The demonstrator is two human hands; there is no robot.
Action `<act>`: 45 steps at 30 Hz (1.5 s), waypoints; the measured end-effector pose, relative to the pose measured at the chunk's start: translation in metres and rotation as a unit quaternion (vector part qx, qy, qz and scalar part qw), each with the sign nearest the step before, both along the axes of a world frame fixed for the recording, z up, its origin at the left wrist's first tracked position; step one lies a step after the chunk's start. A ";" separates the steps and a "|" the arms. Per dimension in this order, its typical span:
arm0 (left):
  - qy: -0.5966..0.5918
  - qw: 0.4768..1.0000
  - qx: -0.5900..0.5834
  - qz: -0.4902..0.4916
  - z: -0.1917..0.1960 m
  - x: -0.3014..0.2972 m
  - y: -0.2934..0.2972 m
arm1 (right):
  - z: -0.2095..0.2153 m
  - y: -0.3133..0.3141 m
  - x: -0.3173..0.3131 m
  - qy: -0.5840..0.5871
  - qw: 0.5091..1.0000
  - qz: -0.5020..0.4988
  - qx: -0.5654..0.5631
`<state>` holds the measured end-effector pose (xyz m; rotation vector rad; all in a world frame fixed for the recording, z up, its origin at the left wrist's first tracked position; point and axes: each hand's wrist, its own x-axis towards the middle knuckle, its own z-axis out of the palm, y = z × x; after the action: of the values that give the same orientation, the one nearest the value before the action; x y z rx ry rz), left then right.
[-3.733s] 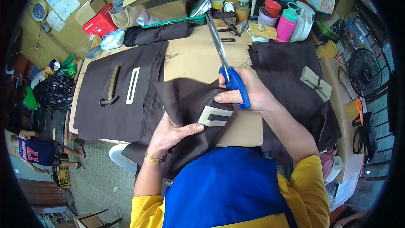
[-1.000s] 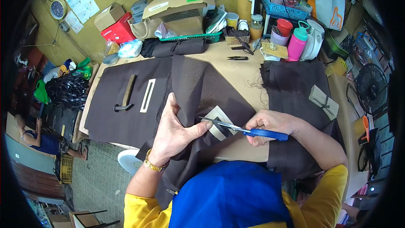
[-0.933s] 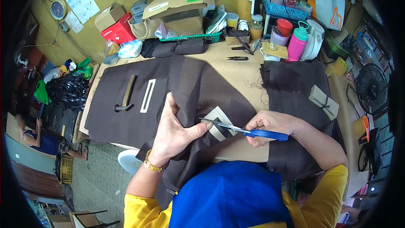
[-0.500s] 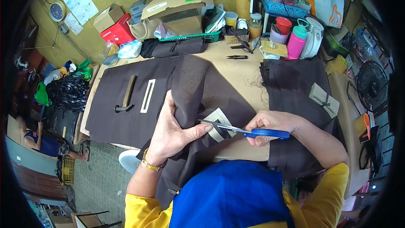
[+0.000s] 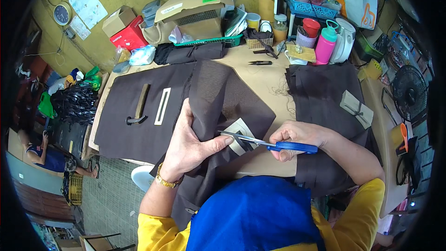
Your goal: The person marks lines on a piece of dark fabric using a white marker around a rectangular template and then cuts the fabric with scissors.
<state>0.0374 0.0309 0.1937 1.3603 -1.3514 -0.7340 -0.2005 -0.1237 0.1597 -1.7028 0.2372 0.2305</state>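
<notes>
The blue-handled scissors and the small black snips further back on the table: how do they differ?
The blue-handled scissors are long, gripped in the right hand, blades at the dark fabric. The black snips are shorter, all dark, lying untouched on the table. Both are cutting tools.

The person wears a yellow short-sleeved shirt, its sleeves showing at five and seven o'clock, and a bright blue head covering at six o'clock. A gold bracelet circles the wrist of the left hand (image 5: 190,151); the right hand (image 5: 290,135) is bare.

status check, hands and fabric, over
Left hand grips dark brown fabric. Right hand works blue-handled scissors, blades at the pale patch. Nothing blocking the cut.
</notes>
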 end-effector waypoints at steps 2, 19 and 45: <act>-0.004 1.000 -0.003 0.004 0.000 0.000 -0.001 | -0.002 -0.001 -0.001 0.004 1.000 -0.003 0.003; -0.013 1.000 -0.018 0.018 -0.004 -0.001 -0.001 | -0.003 0.003 -0.003 0.010 0.999 -0.047 -0.025; 0.713 0.667 0.094 -0.195 -0.155 -0.005 -0.006 | -0.046 0.064 0.082 -0.185 0.954 -0.172 -0.160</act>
<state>0.0325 0.0246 0.0387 0.2253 -0.2008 -1.7425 -0.1182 -0.0594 0.1134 -1.9507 0.2967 -0.4039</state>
